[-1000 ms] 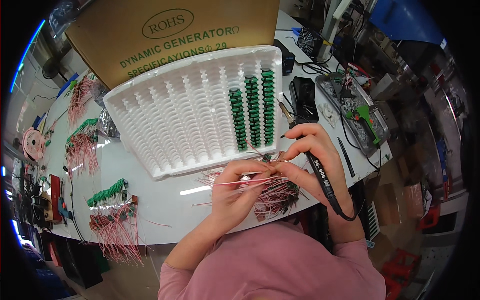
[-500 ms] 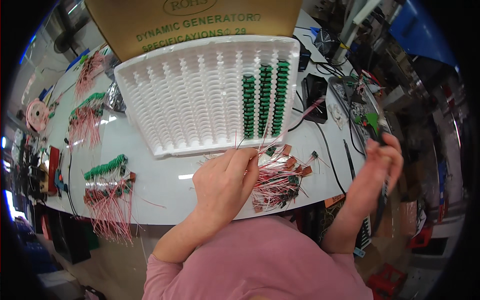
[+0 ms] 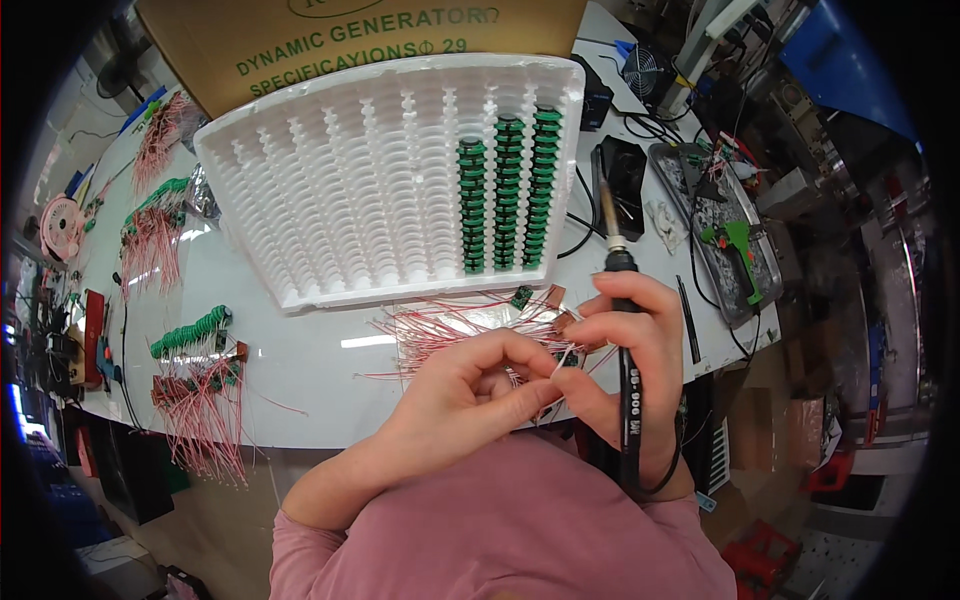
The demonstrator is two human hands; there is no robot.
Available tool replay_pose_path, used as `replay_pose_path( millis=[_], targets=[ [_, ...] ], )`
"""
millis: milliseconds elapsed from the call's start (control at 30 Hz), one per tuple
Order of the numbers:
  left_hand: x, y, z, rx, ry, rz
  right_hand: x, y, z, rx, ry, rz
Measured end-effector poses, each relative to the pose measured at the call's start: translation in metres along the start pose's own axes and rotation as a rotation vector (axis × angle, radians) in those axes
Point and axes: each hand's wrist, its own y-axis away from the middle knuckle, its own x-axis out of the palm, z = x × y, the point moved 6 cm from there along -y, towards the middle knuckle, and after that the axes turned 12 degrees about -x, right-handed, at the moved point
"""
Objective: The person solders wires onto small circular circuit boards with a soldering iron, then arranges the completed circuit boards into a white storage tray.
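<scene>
Pinch by left hand (image 3: 465,385) on thin white wire (image 3: 563,358), beside heap of red-and-white wires (image 3: 435,335); cannot tell whether shared by right hand (image 3: 652,350). Grips black, pen-shaped soldering iron (image 3: 629,390) in curled right hand, tip upward. Beyond, white foam tray (image 3: 330,200) with three columns of closely stacked green-and-black parts (image 3: 507,200).

"What's at 11 o'clock?"
"1 big cardboard box (image 3: 370,45), green print on its side."
"And 9?"
"1 round pink fan (image 3: 62,227)."
"Up at 1 and 2?"
"1 small dark fan (image 3: 645,72) at 1, then 1 blue panel (image 3: 840,80) at 2."
</scene>
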Motion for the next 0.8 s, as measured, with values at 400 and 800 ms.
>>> replay_pose_path(
  millis=[400,800],
  targets=[
    [0.008,-0.015,0.009,-0.069,0.098,0.075,0.002,0.008,-0.016,0.083,-0.099,0.042],
    [0.008,-0.021,0.003,-0.07,0.165,0.083,-0.002,0.01,-0.024,0.17,-0.154,-0.013]
  ],
)
